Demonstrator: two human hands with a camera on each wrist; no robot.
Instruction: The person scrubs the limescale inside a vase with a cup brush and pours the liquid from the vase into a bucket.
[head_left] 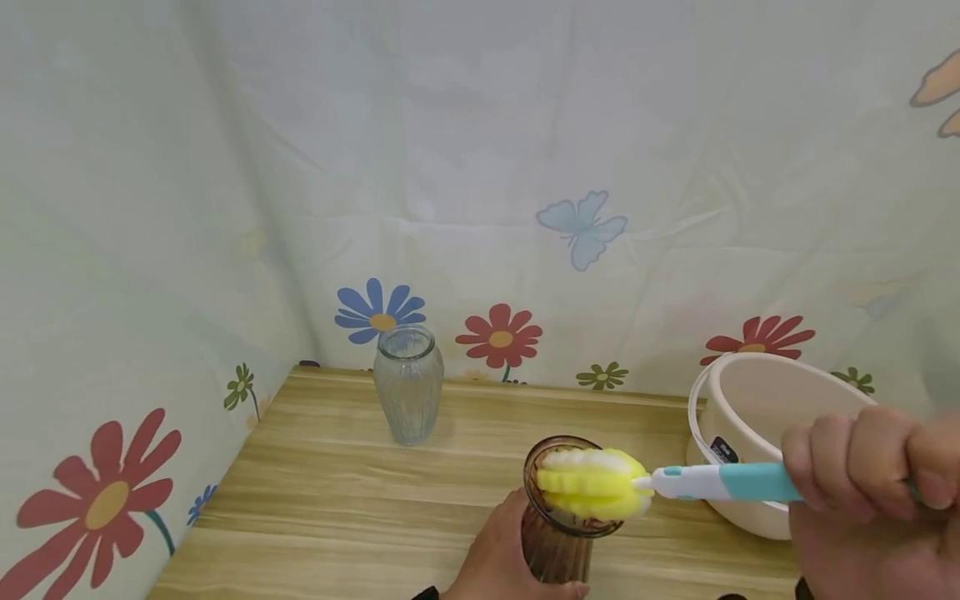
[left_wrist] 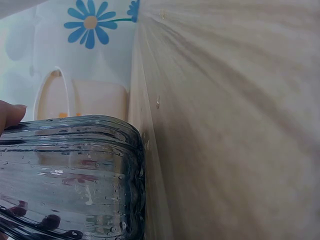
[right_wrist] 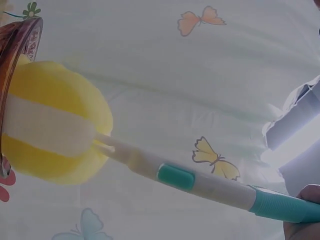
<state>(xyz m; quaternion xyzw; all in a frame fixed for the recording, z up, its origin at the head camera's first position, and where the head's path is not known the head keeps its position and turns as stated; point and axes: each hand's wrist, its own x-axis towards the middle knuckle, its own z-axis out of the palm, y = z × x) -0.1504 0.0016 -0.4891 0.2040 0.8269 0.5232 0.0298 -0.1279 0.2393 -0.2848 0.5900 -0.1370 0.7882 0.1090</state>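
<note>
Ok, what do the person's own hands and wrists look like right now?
The left hand and right hand are both ungloved. A black sliver shows at the left wrist and a dark sliver at the right; whether these are straps or cuffs, I can't tell. The forearms are out of view.

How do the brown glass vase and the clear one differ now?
The brown vase is dark-tinted, the clear vase pale and see-through. The left hand grips the brown vase, the sponge brush partly in its mouth; the clear vase stands untouched on the table. Both have ribbed sides.
</note>
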